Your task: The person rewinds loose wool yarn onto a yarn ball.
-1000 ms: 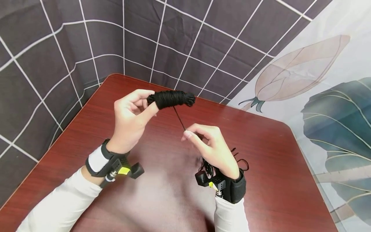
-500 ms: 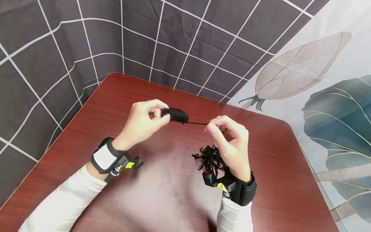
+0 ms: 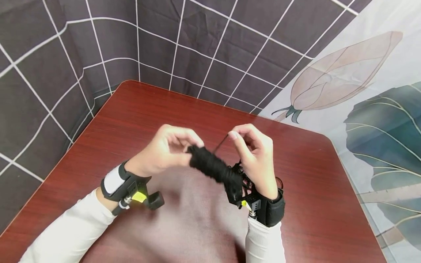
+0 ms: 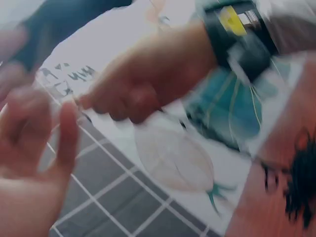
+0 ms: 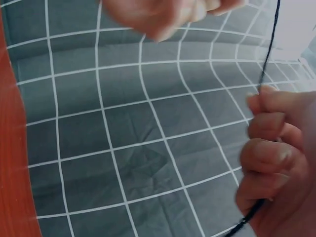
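Note:
My left hand (image 3: 169,151) grips one end of a wound bundle of black cord (image 3: 210,166) between thumb and fingers. The bundle slants down to the right, blurred by motion, its far end overlapping the right wrist's camera mount in the head view. A single strand (image 3: 221,143) runs taut from the bundle up to my right hand (image 3: 256,157), where thumb and index finger pinch it. In the right wrist view, the cord (image 5: 270,44) enters at the fingertips and comes out below the curled fingers. Loose black cord (image 4: 302,180) lies in a tangle on the table, partly hidden by the right hand.
The red-brown wooden table (image 3: 315,182) spreads beneath both hands. A dark cloth with a white grid (image 3: 158,44) hangs behind and to the left. On the right hangs a white cloth printed with a bud and leaves (image 3: 342,80).
The left hand has come down and swung the bundle from level to slanting down rightward. The right hand moved right, then slightly up and back left, keeping hold of the strand.

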The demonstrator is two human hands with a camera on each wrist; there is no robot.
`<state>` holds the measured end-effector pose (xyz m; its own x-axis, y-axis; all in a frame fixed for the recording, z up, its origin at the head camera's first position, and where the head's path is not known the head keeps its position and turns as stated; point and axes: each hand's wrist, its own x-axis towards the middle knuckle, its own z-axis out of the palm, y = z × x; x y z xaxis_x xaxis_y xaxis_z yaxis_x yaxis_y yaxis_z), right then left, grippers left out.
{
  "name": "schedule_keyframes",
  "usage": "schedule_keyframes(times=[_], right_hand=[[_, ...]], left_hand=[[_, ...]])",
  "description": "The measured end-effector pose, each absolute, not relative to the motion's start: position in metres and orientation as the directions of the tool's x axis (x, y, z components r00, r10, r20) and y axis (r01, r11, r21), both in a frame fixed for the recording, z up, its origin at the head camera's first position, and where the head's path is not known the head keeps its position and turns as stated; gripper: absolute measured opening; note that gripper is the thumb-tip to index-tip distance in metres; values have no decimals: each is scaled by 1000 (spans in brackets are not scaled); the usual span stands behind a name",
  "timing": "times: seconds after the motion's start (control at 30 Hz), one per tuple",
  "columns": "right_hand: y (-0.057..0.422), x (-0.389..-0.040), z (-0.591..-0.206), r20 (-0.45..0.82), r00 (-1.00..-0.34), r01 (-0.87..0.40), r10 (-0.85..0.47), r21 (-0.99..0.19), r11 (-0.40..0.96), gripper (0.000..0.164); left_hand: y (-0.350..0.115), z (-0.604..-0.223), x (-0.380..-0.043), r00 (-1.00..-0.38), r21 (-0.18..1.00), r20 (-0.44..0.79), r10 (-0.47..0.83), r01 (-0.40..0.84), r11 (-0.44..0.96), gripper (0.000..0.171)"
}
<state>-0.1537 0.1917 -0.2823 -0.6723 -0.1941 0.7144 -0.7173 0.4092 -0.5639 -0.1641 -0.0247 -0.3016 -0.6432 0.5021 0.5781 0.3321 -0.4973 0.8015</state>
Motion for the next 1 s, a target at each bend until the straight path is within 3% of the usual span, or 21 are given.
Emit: schedule_keyframes(times=[0.13, 0.23, 0.43, 0.57, 0.7, 0.83, 0.9, 1.0], right_hand=[[191, -156, -285, 643, -709, -688, -289, -540, 486, 6], [190, -154, -285, 615, -717, -688, -328, -544, 480, 11], [188, -146, -283, 547, -717, -696, -431, -584, 417, 14], [185, -139, -277, 503, -692, -715, -518, -577, 394, 15], [184, -131, -269, 594, -654, -748, -468, -600, 284, 16], [187, -128, -265, 715, -637, -767, -289, -625, 145, 16], [188, -128, -265, 747, -631, -775, -209, -623, 111, 15], [189, -132, -267, 772, -619, -785, -145, -602, 145, 14]], left_hand=[[-24, -291, -157, -789, 707, 578, 206, 359, -610, 18], [-25, -286, -157, -838, 686, 546, 2, 445, -576, 23], [-31, -289, -173, -784, 703, 556, -276, 621, -347, 16], [-36, -300, -189, -750, 771, 579, -320, 631, -82, 14], [-41, -312, -201, -786, 799, 600, -150, 578, 165, 13], [-38, -320, -203, -838, 799, 503, 212, 545, 254, 11], [-35, -322, -201, -808, 799, 434, 399, 550, 244, 12], [-32, -323, -195, -682, 814, 369, 632, 565, 135, 15]])
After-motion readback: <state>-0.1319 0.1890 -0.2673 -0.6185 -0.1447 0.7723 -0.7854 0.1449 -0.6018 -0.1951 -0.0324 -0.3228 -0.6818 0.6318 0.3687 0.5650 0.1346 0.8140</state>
